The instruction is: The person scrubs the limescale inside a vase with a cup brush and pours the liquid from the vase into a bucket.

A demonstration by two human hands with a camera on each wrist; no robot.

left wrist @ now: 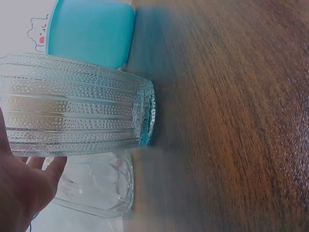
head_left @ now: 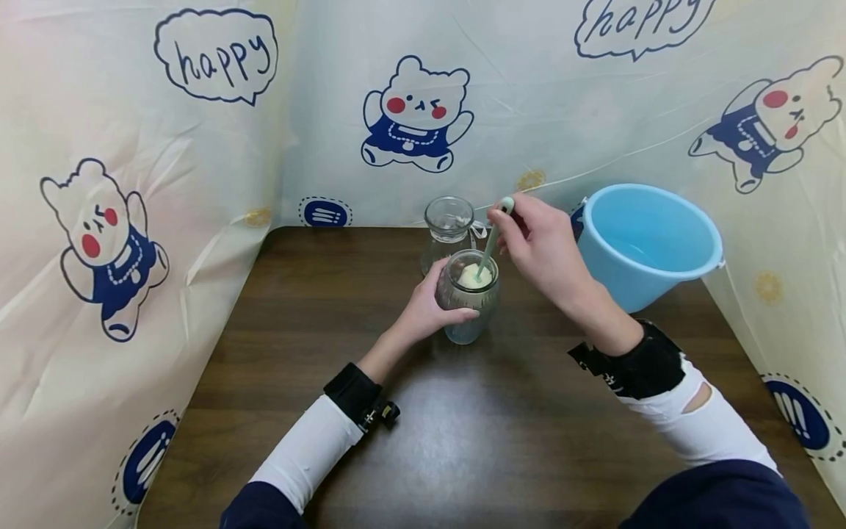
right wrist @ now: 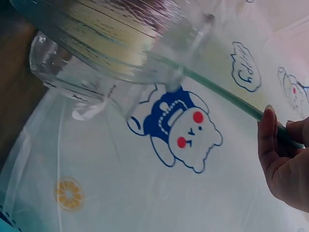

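Observation:
My left hand [head_left: 426, 308] holds a ribbed glass jar [head_left: 468, 312] round its side, thumb across the near face. In the left wrist view, the jar's dotted, ribbed wall [left wrist: 87, 108] shows close up, beside the left fingers [left wrist: 54, 169]. A green-handled sponge brush [head_left: 490, 246] slants down through the mouth, its pale yellow head [head_left: 473, 277] inside the jar. Above and to the right, my right hand [head_left: 545, 246] pinches the top of the handle. The right wrist view shows the handle [right wrist: 227, 94] between thumb and fingers, with the yellow head seen through the glass.
Just behind the held jar stands a second clear glass jar [head_left: 449, 217] with something white beside its neck. A light blue bucket [head_left: 617, 283] is at the back right of the dark wooden table [head_left: 330, 294]. Printed cloth [head_left: 529, 88] hangs around the back and sides.

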